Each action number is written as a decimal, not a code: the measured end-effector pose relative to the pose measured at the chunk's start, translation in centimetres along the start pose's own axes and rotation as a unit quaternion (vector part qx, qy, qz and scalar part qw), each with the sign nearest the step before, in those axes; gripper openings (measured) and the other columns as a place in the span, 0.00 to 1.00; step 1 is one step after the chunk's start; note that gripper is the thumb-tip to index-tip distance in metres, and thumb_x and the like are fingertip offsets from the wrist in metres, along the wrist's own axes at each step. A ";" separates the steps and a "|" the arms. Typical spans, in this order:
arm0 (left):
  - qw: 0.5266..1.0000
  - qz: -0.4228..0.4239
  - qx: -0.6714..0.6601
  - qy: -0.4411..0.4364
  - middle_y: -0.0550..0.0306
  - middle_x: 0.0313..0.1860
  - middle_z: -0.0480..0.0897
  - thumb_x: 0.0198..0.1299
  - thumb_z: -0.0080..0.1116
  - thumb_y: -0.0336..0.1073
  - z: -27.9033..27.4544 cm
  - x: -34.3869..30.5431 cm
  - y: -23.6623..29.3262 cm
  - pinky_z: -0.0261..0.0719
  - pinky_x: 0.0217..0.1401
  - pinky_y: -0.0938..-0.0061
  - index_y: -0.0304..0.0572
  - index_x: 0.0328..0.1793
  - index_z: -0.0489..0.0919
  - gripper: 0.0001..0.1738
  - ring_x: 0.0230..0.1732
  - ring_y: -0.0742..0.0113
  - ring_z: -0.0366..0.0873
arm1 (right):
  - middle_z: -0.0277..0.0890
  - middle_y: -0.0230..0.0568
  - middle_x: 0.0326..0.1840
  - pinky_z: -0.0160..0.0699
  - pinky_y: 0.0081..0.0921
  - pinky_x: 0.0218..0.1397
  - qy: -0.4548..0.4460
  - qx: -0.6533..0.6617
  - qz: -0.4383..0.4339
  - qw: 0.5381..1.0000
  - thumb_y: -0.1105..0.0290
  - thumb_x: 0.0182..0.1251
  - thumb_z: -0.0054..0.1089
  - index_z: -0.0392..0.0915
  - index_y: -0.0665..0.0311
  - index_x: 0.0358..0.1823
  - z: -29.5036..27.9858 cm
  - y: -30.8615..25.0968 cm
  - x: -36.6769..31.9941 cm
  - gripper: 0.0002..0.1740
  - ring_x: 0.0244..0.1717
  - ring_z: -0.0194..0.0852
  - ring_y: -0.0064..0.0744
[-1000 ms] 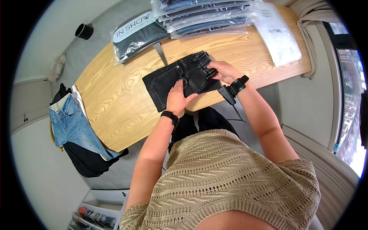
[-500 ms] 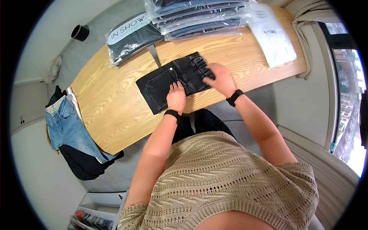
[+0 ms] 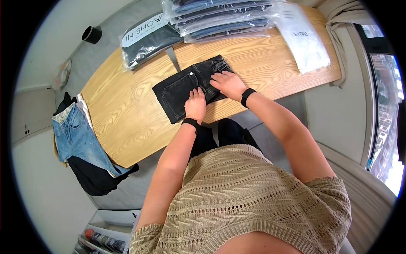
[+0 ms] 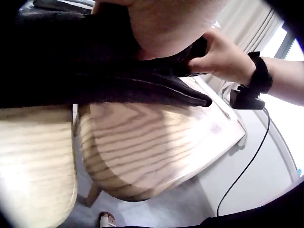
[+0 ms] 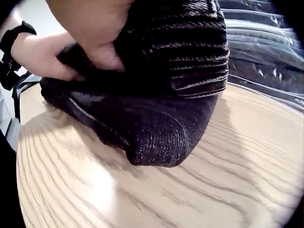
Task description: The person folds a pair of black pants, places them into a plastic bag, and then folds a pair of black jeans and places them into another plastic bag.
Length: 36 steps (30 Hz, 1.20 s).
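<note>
A folded pair of black jeans (image 3: 171,95) lies on the wooden table (image 3: 127,122), its gathered elastic waistband toward the right. My left hand (image 3: 196,105) rests on the middle of the jeans near the front edge, fingers straight. Farther right, my right hand (image 3: 229,86) lies over the back pocket area below the waistband, its fingers stretched toward the left. The right wrist view shows the stitched waistband (image 5: 199,61) close up, with the right thumb on the dark denim and the layers folded beneath. Part of the jeans is hidden under both hands.
At the table's back stands a stack of bagged jeans (image 3: 224,21), with a bagged dark garment (image 3: 154,44) to its left. A white plastic bag (image 3: 304,42) lies at the right end. Blue jeans (image 3: 80,135) hang over the left edge.
My right hand has let go of the waistband edge and moved left onto the jeans, where it now lies flat. The left hand stays on the jeans, which are flatter at the waistband side.
</note>
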<state>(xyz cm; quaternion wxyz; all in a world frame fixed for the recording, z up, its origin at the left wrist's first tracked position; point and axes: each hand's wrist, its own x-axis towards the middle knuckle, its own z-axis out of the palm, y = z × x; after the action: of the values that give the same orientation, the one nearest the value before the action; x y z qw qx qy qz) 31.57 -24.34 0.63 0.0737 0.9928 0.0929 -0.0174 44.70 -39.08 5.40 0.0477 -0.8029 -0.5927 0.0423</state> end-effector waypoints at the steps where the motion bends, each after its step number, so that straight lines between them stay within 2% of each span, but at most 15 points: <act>1: 1.000 0.005 -0.006 0.003 0.42 0.60 0.74 0.47 0.61 0.30 0.0 -0.1 -0.1 0.78 0.55 0.68 0.32 0.64 0.69 0.33 0.61 0.52 0.74 | 0.70 0.41 0.61 0.64 0.34 0.66 0.044 -0.021 -0.010 0.999 0.69 0.57 0.55 0.70 0.57 0.54 0.3 0.0 -0.1 0.20 0.66 0.63 0.38; 4: 0.998 0.057 0.003 0.015 0.45 0.61 0.74 0.55 0.51 0.30 -3.5 -1.5 -0.9 0.75 0.54 0.66 0.38 0.63 0.71 0.26 0.63 0.52 0.70 | 0.68 0.40 0.63 0.65 0.35 0.66 0.097 -0.044 -0.043 0.993 0.72 0.60 0.50 0.70 0.55 0.57 0.6 0.4 -1.4 0.21 0.67 0.63 0.38; 5: 0.999 0.034 0.002 0.003 0.49 0.63 0.70 0.52 0.55 0.31 -4.7 -2.3 -1.5 0.71 0.55 0.65 0.46 0.65 0.69 0.30 0.65 0.52 0.65 | 0.68 0.40 0.63 0.65 0.35 0.66 0.097 -0.043 -0.046 0.993 0.72 0.60 0.50 0.70 0.55 0.57 0.8 0.5 -1.7 0.21 0.67 0.63 0.38; 7: 0.997 0.001 0.072 0.040 0.49 0.68 0.66 0.48 0.60 0.29 -3.1 -4.0 -4.9 0.71 0.58 0.63 0.49 0.68 0.66 0.36 0.68 0.48 0.62 | 0.66 0.39 0.66 0.65 0.36 0.66 0.079 -0.045 -0.024 0.996 0.72 0.59 0.50 0.68 0.53 0.60 1.4 0.9 -2.3 0.24 0.67 0.62 0.39; 10: 0.999 0.028 -0.005 -0.038 0.51 0.74 0.57 0.45 0.60 0.23 -1.9 -6.4 -8.7 0.70 0.66 0.63 0.51 0.73 0.61 0.44 0.75 0.42 0.49 | 0.64 0.37 0.67 0.64 0.37 0.67 0.079 -0.024 -0.008 0.997 0.73 0.59 0.50 0.66 0.51 0.62 2.8 0.9 -2.6 0.27 0.68 0.61 0.39; 15: 0.999 0.002 -0.022 -0.047 0.51 0.74 0.58 0.50 0.53 0.21 -1.7 -6.4 -8.5 0.75 0.62 0.65 0.53 0.73 0.61 0.40 0.75 0.39 0.49 | 0.64 0.37 0.67 0.63 0.37 0.67 0.112 -0.026 -0.001 0.993 0.73 0.58 0.51 0.67 0.49 0.63 1.5 0.3 -2.0 0.28 0.69 0.59 0.39; 19: 0.998 -0.026 -0.015 -0.053 0.51 0.74 0.58 0.53 0.46 0.19 -2.0 -6.1 -7.8 0.77 0.60 0.64 0.54 0.72 0.62 0.38 0.74 0.38 0.49 | 0.60 0.38 0.70 0.58 0.40 0.70 0.040 -0.045 0.035 0.998 0.75 0.57 0.52 0.65 0.47 0.66 2.4 0.8 -1.5 0.32 0.73 0.52 0.41; 21: 0.999 -0.016 -0.018 -0.035 0.52 0.74 0.58 0.50 0.50 0.19 -2.0 -6.3 -8.2 0.77 0.60 0.63 0.54 0.72 0.62 0.39 0.74 0.38 0.49 | 0.55 0.40 0.73 0.52 0.46 0.72 -0.019 0.018 0.063 0.998 0.73 0.55 0.54 0.63 0.47 0.68 0.6 0.1 -1.9 0.34 0.75 0.47 0.42; 23: 0.997 -0.006 -0.067 -0.041 0.48 0.73 0.57 0.46 0.56 0.21 -2.5 -6.1 -8.3 0.72 0.65 0.60 0.54 0.72 0.62 0.43 0.75 0.36 0.47 | 0.50 0.41 0.75 0.48 0.53 0.73 -0.039 0.047 0.071 0.996 0.68 0.57 0.56 0.61 0.46 0.70 -1.4 -0.5 -2.3 0.35 0.76 0.42 0.44; 25: 0.996 0.000 -0.081 -0.040 0.46 0.73 0.57 0.44 0.58 0.22 -3.2 -6.1 -8.0 0.68 0.68 0.58 0.54 0.72 0.62 0.44 0.75 0.34 0.45 | 0.49 0.41 0.76 0.47 0.56 0.72 0.019 0.053 0.121 0.991 0.58 0.61 0.57 0.60 0.43 0.70 -2.3 -0.7 -2.7 0.34 0.76 0.42 0.45; 27: 0.992 0.006 -0.112 -0.055 0.40 0.73 0.55 0.40 0.61 0.24 -3.4 -6.0 -8.0 0.57 0.74 0.54 0.55 0.72 0.62 0.47 0.74 0.30 0.43 | 0.48 0.42 0.76 0.48 0.55 0.71 -0.023 0.061 0.156 0.986 0.44 0.62 0.54 0.58 0.39 0.71 0.8 -0.1 -3.7 0.36 0.77 0.41 0.45; 31: 0.990 0.005 -0.129 -0.049 0.42 0.74 0.54 0.38 0.62 0.22 -3.7 -5.9 -7.6 0.55 0.74 0.52 0.56 0.72 0.62 0.48 0.74 0.30 0.43 | 0.48 0.39 0.77 0.43 0.49 0.75 -0.050 0.162 0.157 0.973 0.45 0.65 0.52 0.57 0.43 0.72 -0.5 1.7 -4.4 0.35 0.77 0.42 0.41; 33: 0.990 0.004 -0.132 -0.048 0.42 0.75 0.52 0.38 0.61 0.22 -3.5 -5.9 -7.6 0.54 0.74 0.50 0.55 0.72 0.62 0.48 0.74 0.30 0.43 | 0.59 0.43 0.72 0.53 0.45 0.73 0.015 0.182 0.197 0.963 0.49 0.64 0.55 0.62 0.47 0.69 -1.6 4.9 -5.3 0.33 0.73 0.54 0.41; 34: 0.990 0.004 -0.127 -0.054 0.42 0.75 0.51 0.38 0.60 0.22 -3.1 -5.9 -7.7 0.54 0.74 0.50 0.54 0.72 0.62 0.48 0.75 0.30 0.42 | 0.59 0.43 0.72 0.53 0.45 0.73 0.020 0.167 0.202 0.965 0.49 0.64 0.55 0.62 0.47 0.69 -1.4 7.7 -6.3 0.33 0.73 0.54 0.41; 36: 0.990 -0.004 -0.116 -0.077 0.42 0.76 0.49 0.37 0.59 0.21 -3.0 -5.7 -7.7 0.54 0.74 0.49 0.53 0.73 0.61 0.49 0.75 0.30 0.40 | 0.71 0.46 0.62 0.66 0.40 0.65 0.149 0.168 0.286 0.932 0.56 0.63 0.57 0.71 0.51 0.62 -0.4 14.2 -9.2 0.26 0.63 0.67 0.44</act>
<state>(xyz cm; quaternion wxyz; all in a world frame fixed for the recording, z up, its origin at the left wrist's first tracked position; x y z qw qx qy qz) 24.62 -17.42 2.81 0.1953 0.9729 0.0920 -0.0828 55.47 -52.08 4.09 0.2552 -0.9159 -0.3080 0.0331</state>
